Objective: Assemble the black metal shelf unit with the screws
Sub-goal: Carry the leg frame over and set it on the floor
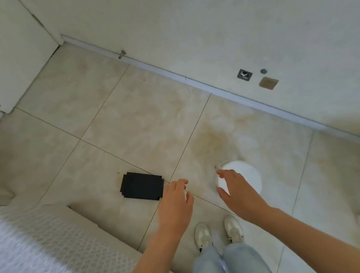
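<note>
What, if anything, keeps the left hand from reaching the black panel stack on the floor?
Probably nothing, so likely yes. The left hand is open and empty, its fingers right beside the black panel stack, which lies uncovered on the floor tile. The person is standing, so some bending may be needed.

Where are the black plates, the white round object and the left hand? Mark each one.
black plates [141, 186]: head view, middle of the top plate.
white round object [247, 173]: head view, bare part of its top.
left hand [175, 202]: head view, back of the hand.
</note>
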